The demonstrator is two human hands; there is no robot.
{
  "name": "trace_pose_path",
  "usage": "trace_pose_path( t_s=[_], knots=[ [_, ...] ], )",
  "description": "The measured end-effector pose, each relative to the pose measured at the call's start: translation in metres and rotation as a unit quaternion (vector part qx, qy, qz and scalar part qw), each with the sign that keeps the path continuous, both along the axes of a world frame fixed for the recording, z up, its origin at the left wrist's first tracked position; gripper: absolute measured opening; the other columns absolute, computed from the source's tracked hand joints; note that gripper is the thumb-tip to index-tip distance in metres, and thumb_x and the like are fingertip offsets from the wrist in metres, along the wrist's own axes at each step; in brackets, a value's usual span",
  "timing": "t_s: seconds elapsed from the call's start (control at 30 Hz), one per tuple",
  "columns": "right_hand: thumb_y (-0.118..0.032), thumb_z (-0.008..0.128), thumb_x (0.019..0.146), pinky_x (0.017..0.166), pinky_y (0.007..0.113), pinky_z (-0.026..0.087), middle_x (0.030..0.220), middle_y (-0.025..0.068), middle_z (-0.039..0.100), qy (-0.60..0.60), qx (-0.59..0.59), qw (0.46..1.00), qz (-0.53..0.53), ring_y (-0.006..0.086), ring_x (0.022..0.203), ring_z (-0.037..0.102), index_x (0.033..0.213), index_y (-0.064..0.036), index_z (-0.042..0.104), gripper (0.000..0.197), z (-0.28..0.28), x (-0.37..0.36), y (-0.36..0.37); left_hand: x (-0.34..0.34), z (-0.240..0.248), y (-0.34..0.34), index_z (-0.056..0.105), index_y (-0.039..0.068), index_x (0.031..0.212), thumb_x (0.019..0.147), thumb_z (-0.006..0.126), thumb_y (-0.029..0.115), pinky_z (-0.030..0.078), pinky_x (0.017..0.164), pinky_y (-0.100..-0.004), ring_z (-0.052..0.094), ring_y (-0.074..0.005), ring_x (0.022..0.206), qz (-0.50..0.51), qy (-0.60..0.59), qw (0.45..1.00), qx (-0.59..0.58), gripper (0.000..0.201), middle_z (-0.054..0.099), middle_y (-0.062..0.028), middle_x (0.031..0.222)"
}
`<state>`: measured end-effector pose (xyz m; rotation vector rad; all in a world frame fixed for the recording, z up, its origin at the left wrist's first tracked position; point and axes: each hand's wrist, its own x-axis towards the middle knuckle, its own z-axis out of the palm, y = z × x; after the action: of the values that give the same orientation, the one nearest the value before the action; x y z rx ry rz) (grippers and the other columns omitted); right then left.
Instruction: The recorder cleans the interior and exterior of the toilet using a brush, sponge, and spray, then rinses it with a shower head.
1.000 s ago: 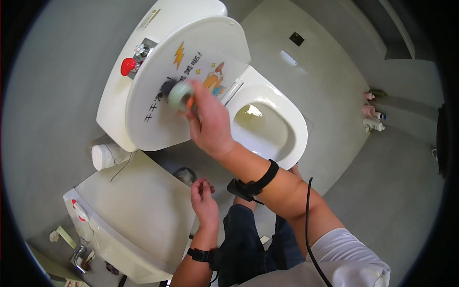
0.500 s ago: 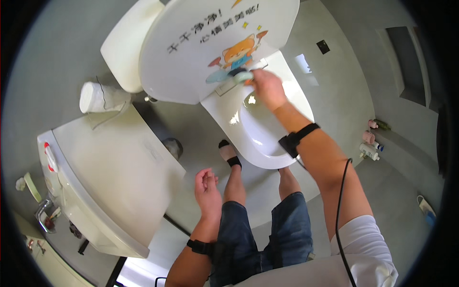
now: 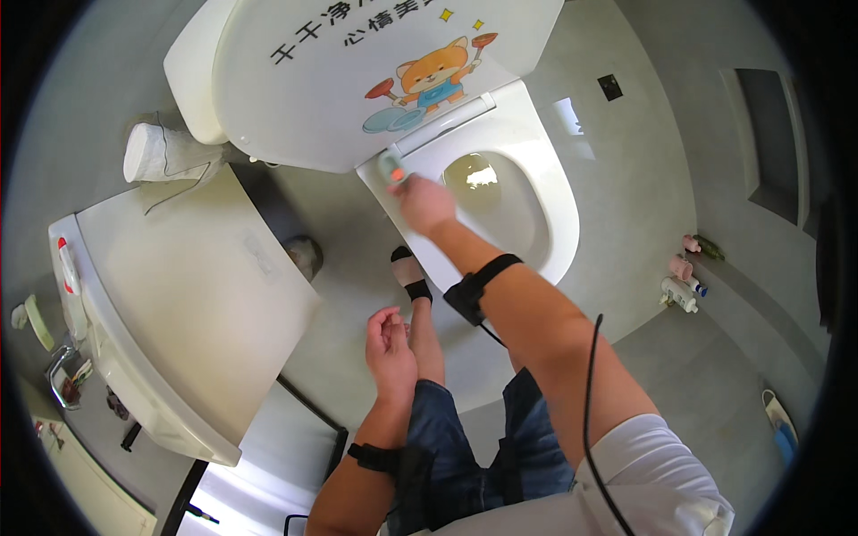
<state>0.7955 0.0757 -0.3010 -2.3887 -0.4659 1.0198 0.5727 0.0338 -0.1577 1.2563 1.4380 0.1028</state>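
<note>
My right hand is closed around a small pale green brush with an orange spot. It holds the brush at the left rear corner of the white toilet, beside the hinge of the raised lid. The brush's bristles cannot be made out now. A cartoon animal with plungers decorates the lid. Water stands in the bowl. Over my left leg hangs my left hand, its fingers loosely curled with nothing visible in them.
At left stands a white vanity with a faucet by its edge. A white bin-like container sits beyond it, near the toilet. Several bottles line the right wall. A blue-and-white item lies farther right.
My right hand has moved the brush left and nearer, from the lid's hinge area to the toilet's left rear corner. The view has shifted slightly. My left hand stays loosely curled.
</note>
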Motion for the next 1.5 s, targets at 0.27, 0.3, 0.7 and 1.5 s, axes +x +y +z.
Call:
trace_pose_path(
  t_s=[0.27, 0.3, 0.7, 1.5],
  knots=[
    [-0.035, 0.051, 0.103, 0.078, 0.053, 0.054, 0.090, 0.0189, 0.073, -0.142, -0.079, 0.981, 0.107, 0.0395, 0.086, 0.070, 0.104, -0.0055, 0.062, 0.032, -0.016, 0.074, -0.061, -0.006, -0.003, 0.012, 0.060, 0.003, 0.119, 0.106, 0.054, 0.012, 0.050, 0.086, -0.0276, 0.060, -0.0124, 0.091, 0.018, 0.010, 1.000, 0.012, 0.018, 0.064, -0.0044, 0.103],
    [-0.034, 0.048, 0.105, 0.078, 0.053, 0.054, 0.090, 0.0207, 0.072, -0.196, -0.111, 0.969, 0.105, 0.0393, 0.087, 0.070, 0.107, -0.0029, 0.056, 0.032, -0.020, 0.105, -0.082, -0.005, -0.004, 0.011, 0.060, 0.003, 0.119, 0.106, 0.054, 0.012, 0.050, 0.086, -0.0276, 0.060, -0.0124, 0.091, 0.023, 0.003, 1.000, 0.007, 0.018, 0.064, -0.0044, 0.103],
    [-0.022, 0.049, 0.099, 0.082, 0.047, 0.053, 0.091, 0.0142, 0.073, -0.151, -0.303, 0.812, 0.475, 0.0305, 0.087, 0.071, 0.103, -0.0066, 0.058, 0.018, 0.015, 0.112, -0.246, -0.015, -0.017, 0.018, 0.060, 0.003, 0.120, 0.106, 0.054, 0.015, 0.051, 0.086, -0.0281, 0.059, -0.0122, 0.090, 0.007, 0.003, 1.000, 0.005, 0.019, 0.062, -0.0031, 0.100],
    [-0.026, 0.050, 0.101, 0.069, 0.053, 0.053, 0.083, 0.0202, 0.069, -0.157, -0.240, 0.903, 0.321, 0.0385, 0.077, 0.069, 0.105, -0.0045, 0.054, 0.022, -0.009, 0.067, -0.304, -0.008, -0.028, -0.027, 0.063, 0.005, 0.117, 0.104, 0.058, 0.018, 0.050, 0.081, -0.0273, 0.061, -0.0109, 0.086, 0.039, 0.004, 0.999, 0.008, 0.019, 0.068, -0.0023, 0.100]
  ],
)
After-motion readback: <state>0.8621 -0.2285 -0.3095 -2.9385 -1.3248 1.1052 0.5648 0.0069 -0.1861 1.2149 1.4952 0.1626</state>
